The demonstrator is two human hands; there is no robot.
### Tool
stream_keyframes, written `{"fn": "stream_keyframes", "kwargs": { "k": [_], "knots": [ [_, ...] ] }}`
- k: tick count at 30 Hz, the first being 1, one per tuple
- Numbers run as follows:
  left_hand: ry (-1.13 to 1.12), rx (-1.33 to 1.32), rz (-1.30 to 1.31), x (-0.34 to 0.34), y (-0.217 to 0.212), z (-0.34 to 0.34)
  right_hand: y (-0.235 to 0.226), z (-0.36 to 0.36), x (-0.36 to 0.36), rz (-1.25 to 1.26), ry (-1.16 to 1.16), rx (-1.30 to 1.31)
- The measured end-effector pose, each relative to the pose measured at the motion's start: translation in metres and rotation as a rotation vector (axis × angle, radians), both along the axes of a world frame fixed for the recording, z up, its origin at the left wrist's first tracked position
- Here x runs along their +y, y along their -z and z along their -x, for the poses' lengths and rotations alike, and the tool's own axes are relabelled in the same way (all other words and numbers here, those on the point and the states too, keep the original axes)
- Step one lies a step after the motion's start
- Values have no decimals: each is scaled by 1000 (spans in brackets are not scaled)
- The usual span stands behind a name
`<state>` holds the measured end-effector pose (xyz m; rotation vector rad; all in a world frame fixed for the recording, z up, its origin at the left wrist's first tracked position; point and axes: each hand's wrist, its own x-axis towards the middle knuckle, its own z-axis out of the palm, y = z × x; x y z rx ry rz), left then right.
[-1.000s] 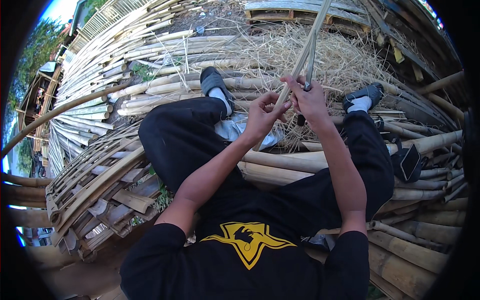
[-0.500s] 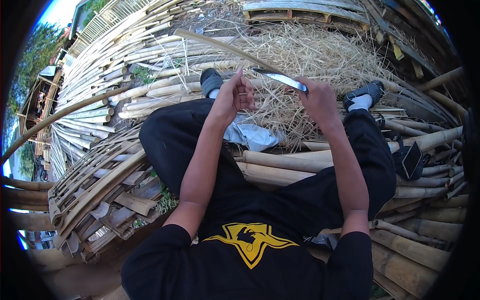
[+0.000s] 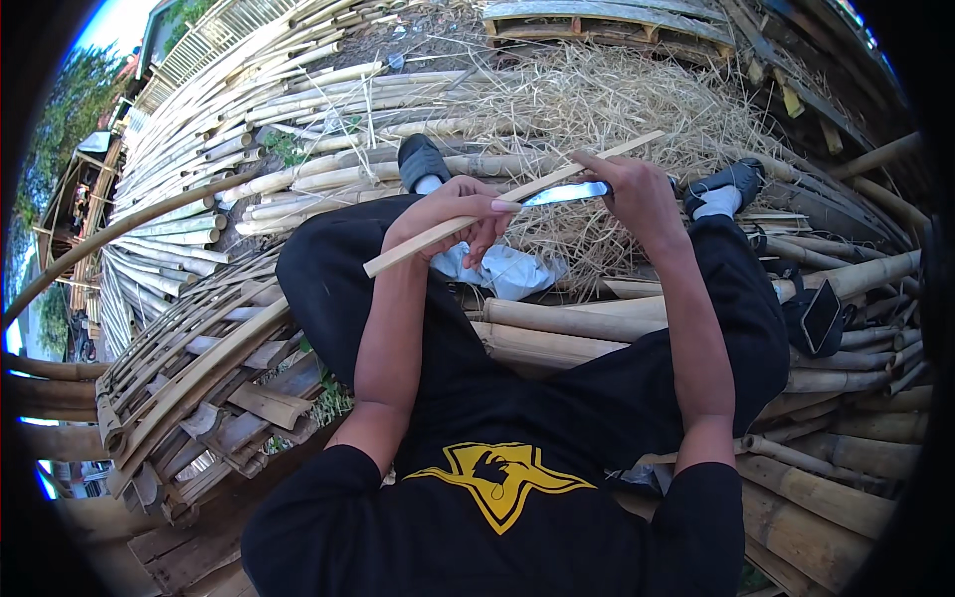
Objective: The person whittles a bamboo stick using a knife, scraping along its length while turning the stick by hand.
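Tan strip (image 3: 545, 182) sits in the left hand (image 3: 438, 211), narrow grip, thumb on top, fingers curled below. Strip runs slantwise, near end low by the left wrist, far end up past the right hand (image 3: 642, 194). Right hand is closed round a knife (image 3: 565, 194); its handle is mostly hidden in the fist. Blade is bright, points left toward the left thumb and lies just beside the strip; cannot tell if the edge touches. Right index finger reaches to the strip's far part; contact unclear.

Below the hands, a pale crumpled sheet (image 3: 512, 274) lies between the legs, near poles (image 3: 557, 323). Dark trousers (image 3: 338, 264), knees spread. Black shirt (image 3: 418, 542) with a yellow print (image 3: 509, 502). Dark left shoe (image 3: 423, 159) and right shoe (image 3: 738, 181) stand well apart, light socks in both.

Straw (image 3: 647, 99) is heaped beyond the hands, between and past the shoes. Pallet (image 3: 607, 12) behind that, at the top. Left of the left knee: slat pile (image 3: 214, 343), loosely stacked. Curved pole (image 3: 129, 228) arcs in from the left rim. Phone (image 3: 820, 318) is right of the right knee, tilted, over more poles.
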<state>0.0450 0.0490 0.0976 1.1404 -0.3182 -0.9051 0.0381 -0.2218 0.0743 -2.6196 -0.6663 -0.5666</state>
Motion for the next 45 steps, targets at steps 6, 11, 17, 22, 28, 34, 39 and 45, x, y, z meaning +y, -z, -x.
{"fn": "stream_keyframes", "kwargs": {
  "k": [6,11,17,22,28,34,39,45],
  "knots": [
    [-5,-65,-82,-4,-14,2,-17,3,-9,24,69,-4],
    [-143,52,44,-4,-5,-2,-29,4,-21,98,189,26],
    [-238,39,105,-9,22,-11,-30,-1,-50,22,436,101],
    [-387,-10,-26,-30,23,1,-43,1,-35,-135,536,242],
    [-352,-29,-117,-31,26,3,-27,4,-14,-285,360,403],
    [-428,-377,-490,-44,33,10,-14,6,14,-281,117,373],
    [-457,-469,-569,-46,51,6,5,8,24,-218,95,396],
    [-462,-618,-695,-50,61,8,13,5,26,-62,202,458]
  ]
}}
